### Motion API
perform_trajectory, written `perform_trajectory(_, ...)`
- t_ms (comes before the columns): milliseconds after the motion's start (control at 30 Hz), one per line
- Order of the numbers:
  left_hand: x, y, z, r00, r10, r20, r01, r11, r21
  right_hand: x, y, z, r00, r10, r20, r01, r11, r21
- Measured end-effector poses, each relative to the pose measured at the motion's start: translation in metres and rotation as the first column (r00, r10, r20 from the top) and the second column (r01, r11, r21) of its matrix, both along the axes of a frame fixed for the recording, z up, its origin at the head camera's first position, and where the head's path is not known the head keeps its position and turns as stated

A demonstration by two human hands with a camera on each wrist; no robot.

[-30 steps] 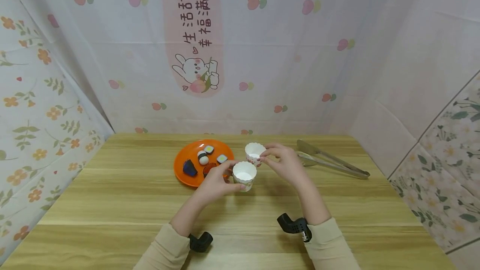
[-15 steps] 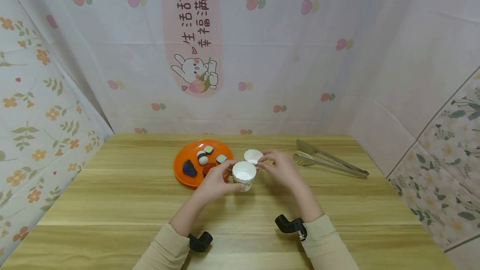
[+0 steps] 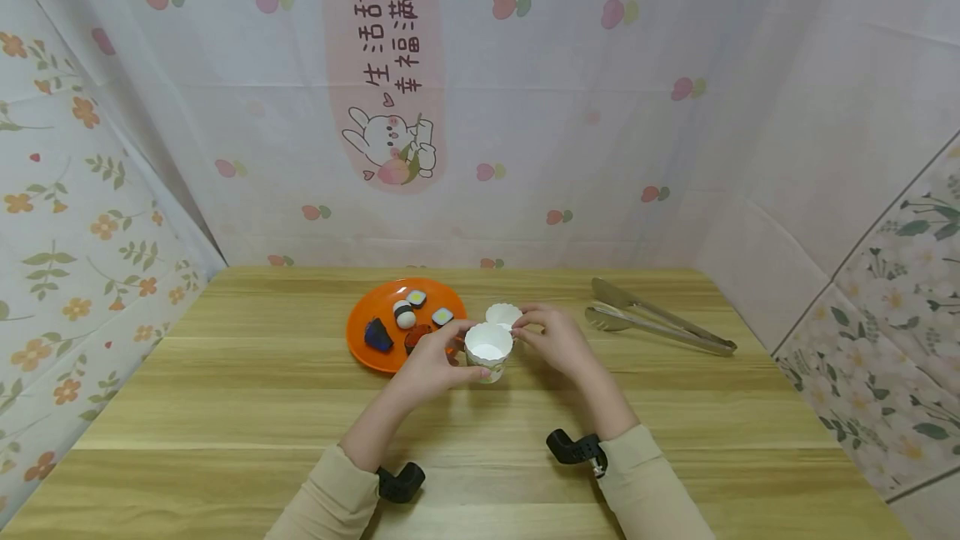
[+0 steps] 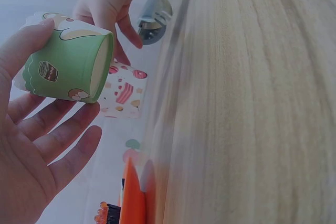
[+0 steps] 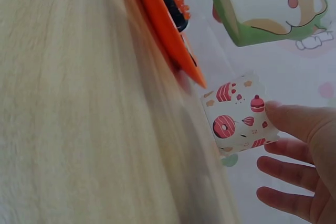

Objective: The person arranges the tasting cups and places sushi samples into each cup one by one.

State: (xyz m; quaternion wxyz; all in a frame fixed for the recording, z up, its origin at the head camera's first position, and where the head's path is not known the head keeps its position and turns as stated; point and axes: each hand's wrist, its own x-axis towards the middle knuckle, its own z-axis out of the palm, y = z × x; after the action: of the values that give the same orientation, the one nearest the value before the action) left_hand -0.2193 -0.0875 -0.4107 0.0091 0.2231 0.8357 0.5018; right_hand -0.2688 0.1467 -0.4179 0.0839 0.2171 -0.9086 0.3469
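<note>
My left hand [image 3: 429,367] grips a green paper cup [image 4: 68,66] with a cartoon animal on it, thumb on one side and fingers on the other. Its scalloped white rim faces up in the head view, and it is raised above the table. Just behind it, my right hand [image 3: 557,340] pinches a second paper cup [image 5: 239,116], white with red cake and doughnut prints, between thumb and fingers. That cup sits low, close over the wood. From the head, the green cup overlaps the white cup's front.
An orange plate [image 3: 375,304] lies behind my left hand. It bears toy sushi: a dark blue piece [image 3: 378,335], a roe piece [image 3: 417,337], a banded white piece [image 3: 405,317] and small rolls [image 3: 443,317]. Metal tongs [image 3: 678,337] lie at the right. A curtain [image 3: 562,148] hangs behind the table.
My right hand has lowered the white cup and brought it slightly left, behind the green cup. My left hand and the green cup have stayed in place.
</note>
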Motion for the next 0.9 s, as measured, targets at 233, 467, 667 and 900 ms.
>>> perform_trajectory(233, 0.0, 0.001, 0.0, 1.0, -0.004, 0.01, 0.004, 1.0, 0.013, -0.004, -0.001, -0.006, 1.0, -0.012, 0.0, 0.012, 1.0, 0.01)
perform_trajectory(467, 0.0, 0.001, -0.002, 1.0, -0.014, 0.005, 0.014, 1.0, 0.016, -0.008, 0.0, -0.012, 0.999, -0.037, 0.012, 0.037, 0.999, 0.025)
perform_trajectory(667, 0.0, 0.002, -0.001, 1.0, -0.002, 0.016, 0.002, 1.0, 0.005, -0.01, 0.001, -0.016, 0.999, -0.036, 0.017, 0.035, 0.999, 0.025)
perform_trajectory(900, 0.0, 0.001, 0.0, 1.0, -0.012, 0.015, 0.011, 1.0, 0.015, -0.011, 0.001, -0.017, 0.999, -0.022, 0.024, 0.022, 1.0, 0.02)
